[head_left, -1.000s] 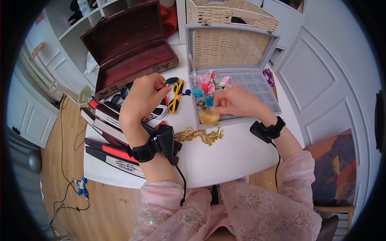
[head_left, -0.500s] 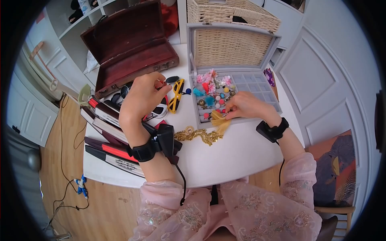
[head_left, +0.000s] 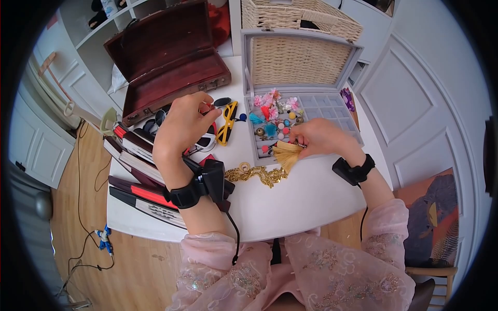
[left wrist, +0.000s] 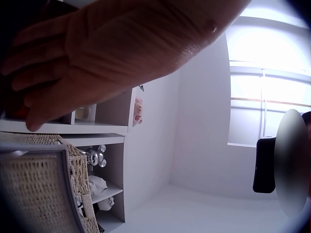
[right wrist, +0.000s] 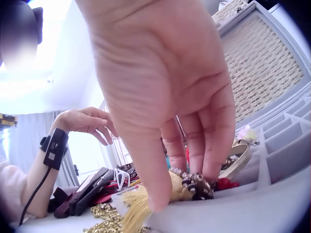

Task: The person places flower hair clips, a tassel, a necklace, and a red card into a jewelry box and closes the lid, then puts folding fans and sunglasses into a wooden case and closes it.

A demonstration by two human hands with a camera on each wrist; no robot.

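Note:
My right hand (head_left: 322,139) pinches a beaded piece with a yellow tassel (head_left: 288,154) at the front edge of the grey compartment box (head_left: 334,146). In the right wrist view, thumb and fingers of the right hand (right wrist: 170,92) close round dark beads (right wrist: 198,187), and the tassel (right wrist: 137,206) hangs down. Flowers (head_left: 270,106), teal pieces (head_left: 270,129) and round coloured beads fill the box's left compartments. My left hand (head_left: 181,127) hovers above the glasses with bent, relaxed fingers and holds nothing visible; the left wrist view shows this hand (left wrist: 92,53) with loosely extended fingers.
A gold chain (head_left: 264,176) lies before the box. Yellow sunglasses (head_left: 227,123) lie between the box and an open brown case (head_left: 171,85). Books (head_left: 148,179) stand at the table's left. A woven basket (head_left: 327,20) stands behind the box's raised lid (head_left: 298,61).
My right hand has moved right and toward the box's front edge with the tassel piece, uncovering the beads in the box. The left hand has barely moved.

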